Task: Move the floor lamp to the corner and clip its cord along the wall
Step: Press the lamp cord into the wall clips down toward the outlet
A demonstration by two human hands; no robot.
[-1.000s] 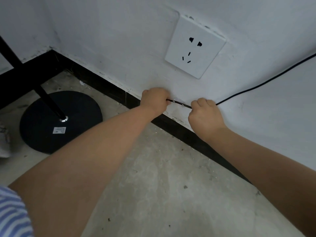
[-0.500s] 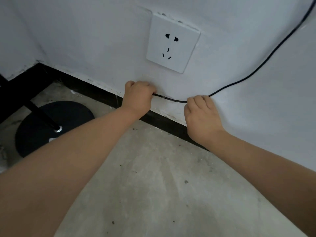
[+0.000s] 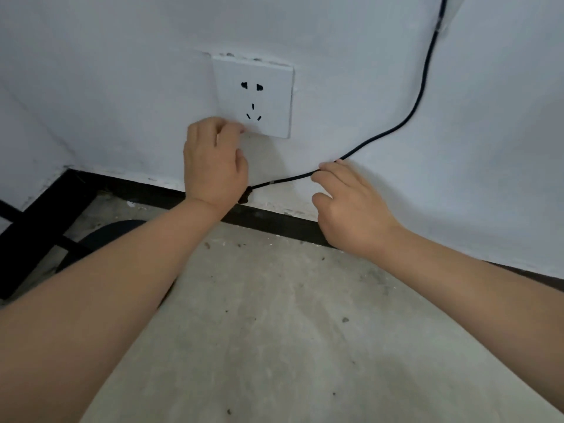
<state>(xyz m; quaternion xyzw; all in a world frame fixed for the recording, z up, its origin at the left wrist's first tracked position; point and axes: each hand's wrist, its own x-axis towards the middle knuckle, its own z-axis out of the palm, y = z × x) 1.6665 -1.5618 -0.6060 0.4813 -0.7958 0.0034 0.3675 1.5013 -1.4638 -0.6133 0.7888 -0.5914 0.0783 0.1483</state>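
Observation:
A thin black cord (image 3: 393, 129) runs down the white wall from the top right and sags to just above the black skirting. It passes through a small clear clip (image 3: 439, 25) high up. My left hand (image 3: 213, 163) has its fingers curled against the wall at the lower left corner of the socket. The cord's left end vanishes under the heel of that hand. My right hand (image 3: 351, 206) has its fingers spread, and their tips touch the cord. The lamp's round black base (image 3: 113, 235) and its pole (image 3: 71, 242) show partly behind my left forearm.
A white wall socket (image 3: 268, 74) with nothing plugged in sits above my left hand. Black skirting (image 3: 274, 219) follows the wall into the corner at the left. The floor is bare, dusty concrete (image 3: 274, 331).
My left hand has risen from the skirting to the socket's lower edge, taking the cord end with it. My right hand has let go of the cord and spread its fingers. The view has swung right.

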